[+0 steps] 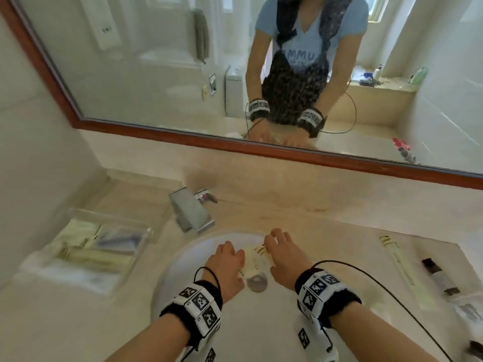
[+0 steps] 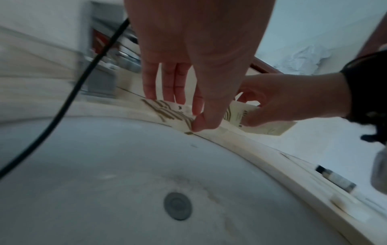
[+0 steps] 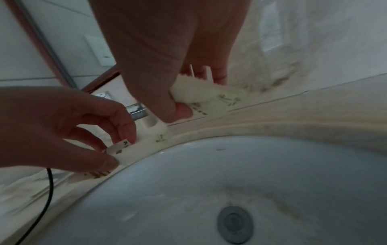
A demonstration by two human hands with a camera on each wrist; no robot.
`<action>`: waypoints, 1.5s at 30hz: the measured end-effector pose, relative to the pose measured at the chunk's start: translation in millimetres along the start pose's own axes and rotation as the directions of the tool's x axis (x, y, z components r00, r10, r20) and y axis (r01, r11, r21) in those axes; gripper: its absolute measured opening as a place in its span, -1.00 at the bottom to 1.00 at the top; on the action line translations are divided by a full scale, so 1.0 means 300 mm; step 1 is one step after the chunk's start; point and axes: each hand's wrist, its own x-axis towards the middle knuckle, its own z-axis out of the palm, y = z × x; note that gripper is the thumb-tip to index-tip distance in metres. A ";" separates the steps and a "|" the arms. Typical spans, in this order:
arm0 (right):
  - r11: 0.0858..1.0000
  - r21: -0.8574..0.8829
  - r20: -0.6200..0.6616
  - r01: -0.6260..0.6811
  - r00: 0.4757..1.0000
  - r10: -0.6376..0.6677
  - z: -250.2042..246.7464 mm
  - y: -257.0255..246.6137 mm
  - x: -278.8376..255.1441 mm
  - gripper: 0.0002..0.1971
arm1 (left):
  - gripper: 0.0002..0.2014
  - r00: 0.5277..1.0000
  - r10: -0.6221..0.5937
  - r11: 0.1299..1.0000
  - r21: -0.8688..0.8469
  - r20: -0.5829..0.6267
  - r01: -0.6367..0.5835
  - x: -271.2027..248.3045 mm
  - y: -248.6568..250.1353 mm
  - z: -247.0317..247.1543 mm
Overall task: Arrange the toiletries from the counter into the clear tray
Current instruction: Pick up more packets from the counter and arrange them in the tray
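Note:
Both my hands hold a cream paper packet [image 1: 257, 257] with brown stripes over the back rim of the sink. My left hand [image 1: 241, 257] pinches its left end between thumb and fingers; the left wrist view shows this pinch [image 2: 195, 122] on the packet [image 2: 167, 109]. My right hand [image 1: 269, 240] pinches the right end, its thumb pressed on the packet [image 3: 209, 96] in the right wrist view. The clear tray [image 1: 109, 218] sits at the left on a white towel and holds several cream and grey packets.
A chrome faucet [image 1: 189, 212] stands between the tray and my hands. The white basin [image 1: 183, 283] with its drain [image 1: 257, 282] lies under them. On the counter at right lie a long cream packet [image 1: 397, 259], a small dark-capped bottle [image 1: 440, 276] and a clear sachet [image 1: 467, 309].

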 end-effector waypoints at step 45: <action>0.831 -0.069 0.124 0.552 0.832 -0.542 0.080 -1.077 0.586 -0.55 | -0.59 0.952 -0.209 0.976 0.008 -0.222 0.217 -0.132 -1.255 -0.190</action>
